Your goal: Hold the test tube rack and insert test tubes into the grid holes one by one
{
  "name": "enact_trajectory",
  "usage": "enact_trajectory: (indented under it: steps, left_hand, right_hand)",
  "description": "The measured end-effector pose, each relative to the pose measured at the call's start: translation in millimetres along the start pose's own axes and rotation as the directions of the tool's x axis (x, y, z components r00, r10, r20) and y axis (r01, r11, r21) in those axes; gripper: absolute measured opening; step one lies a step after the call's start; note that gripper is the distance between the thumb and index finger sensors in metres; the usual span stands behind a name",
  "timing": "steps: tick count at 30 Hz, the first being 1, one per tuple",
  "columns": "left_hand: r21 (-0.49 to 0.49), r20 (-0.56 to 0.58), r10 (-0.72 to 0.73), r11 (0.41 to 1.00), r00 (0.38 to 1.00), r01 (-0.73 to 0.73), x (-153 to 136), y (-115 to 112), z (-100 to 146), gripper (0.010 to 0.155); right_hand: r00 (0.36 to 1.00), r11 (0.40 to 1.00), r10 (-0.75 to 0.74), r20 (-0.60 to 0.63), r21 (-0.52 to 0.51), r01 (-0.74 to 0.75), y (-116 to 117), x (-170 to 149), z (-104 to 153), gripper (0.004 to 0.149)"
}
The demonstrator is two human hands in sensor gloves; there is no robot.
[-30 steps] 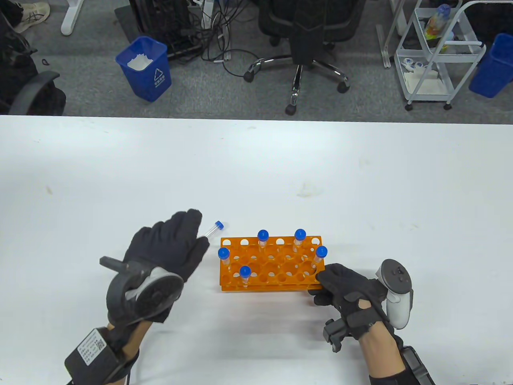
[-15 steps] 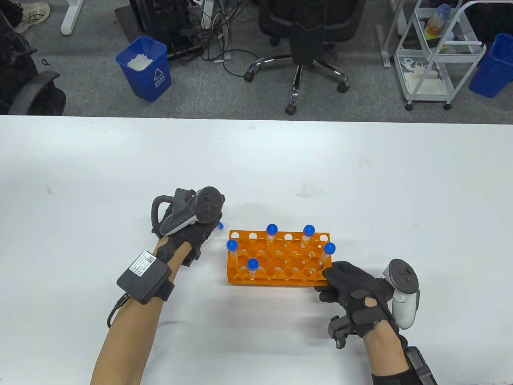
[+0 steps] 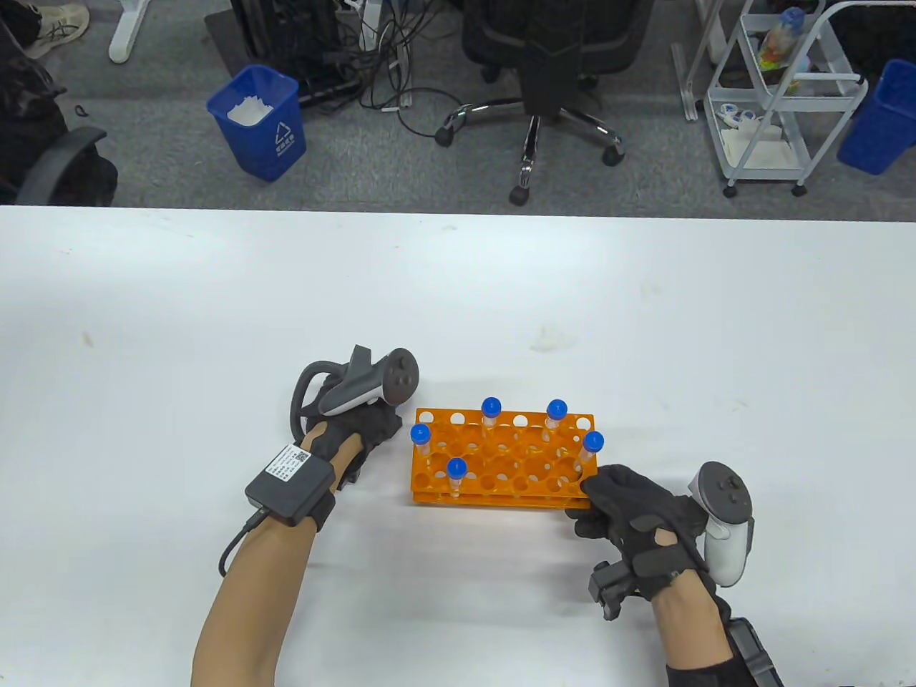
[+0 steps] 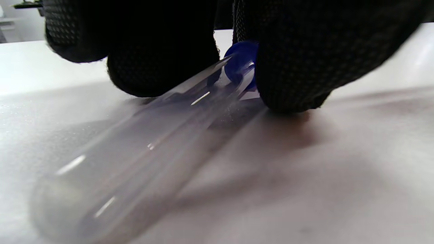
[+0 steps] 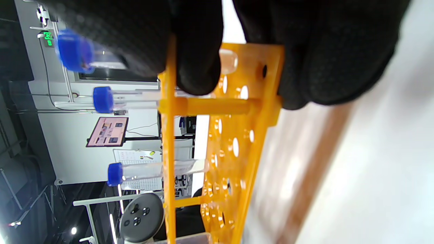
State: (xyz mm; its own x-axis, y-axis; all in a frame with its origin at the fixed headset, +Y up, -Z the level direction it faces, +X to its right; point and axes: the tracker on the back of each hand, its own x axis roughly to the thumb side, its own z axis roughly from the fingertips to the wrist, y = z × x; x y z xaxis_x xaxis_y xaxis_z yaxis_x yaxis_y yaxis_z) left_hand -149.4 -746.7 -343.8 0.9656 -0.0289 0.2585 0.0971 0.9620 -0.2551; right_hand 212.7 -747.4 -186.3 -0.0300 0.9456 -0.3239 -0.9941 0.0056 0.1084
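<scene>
**Left hand picking up a loose test tube beside the held rack**

A white desk (image 3: 644, 322) fills the table view. Near its middle stands an orange test tube rack (image 3: 504, 461), upright, with five blue-capped tubes standing in scattered holes and many holes open.

The right hand (image 3: 630, 512) grips the rack's near right corner; in the right wrist view the fingers (image 5: 193, 51) clamp its end frame from both sides, steadying it.

The left hand (image 3: 358, 429) rests on the desk just left of the rack. In the left wrist view its fingertips (image 4: 291, 67) close around the capped end of a clear test tube (image 4: 142, 142) lying flat on the desk, not yet lifted.

The step in hand appears to be the pickup of a sixth tube. The next move likely calls for lifting it, turning it rounded end down, and lining it up over an open hole.

Compared with a second earlier, the left hand has turned palm-down over the tube, hiding it from above, and the rack has shifted slightly right.
</scene>
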Motion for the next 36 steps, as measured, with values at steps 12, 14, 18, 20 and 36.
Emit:
enact_trajectory:
  steps: [12, 14, 18, 20, 36]
  left_hand:
    - [0.079, -0.045, 0.030, 0.997, 0.999, -0.026, -5, 1, 5, 0.056]
    - [0.102, -0.061, 0.050, 0.994, 0.997, -0.043, -8, 4, 10, 0.056]
    - [0.182, -0.094, 0.132, 0.977, 0.987, -0.114, -24, 19, 28, 0.056]
    - [0.221, -0.109, 0.162, 0.966, 0.981, -0.135, -33, 29, 38, 0.055]
    - [0.669, -0.021, 0.425, 0.679, 0.905, -0.303, -50, 148, 170, 0.056]
  right_hand:
    - [1.000, 1.000, -0.007, -0.006, -0.004, 0.007, -1, -1, -1, 0.041]
    - [1.000, 1.000, -0.007, -0.010, -0.008, 0.007, -2, -2, -1, 0.042]
    - [1.000, 1.000, -0.014, -0.016, -0.011, 0.014, -2, -2, -1, 0.041]
    - [1.000, 1.000, -0.017, -0.019, -0.011, 0.016, -3, -2, -1, 0.041]
    - [0.999, 1.000, -0.018, -0.030, 0.002, 0.018, 0, -3, -2, 0.042]
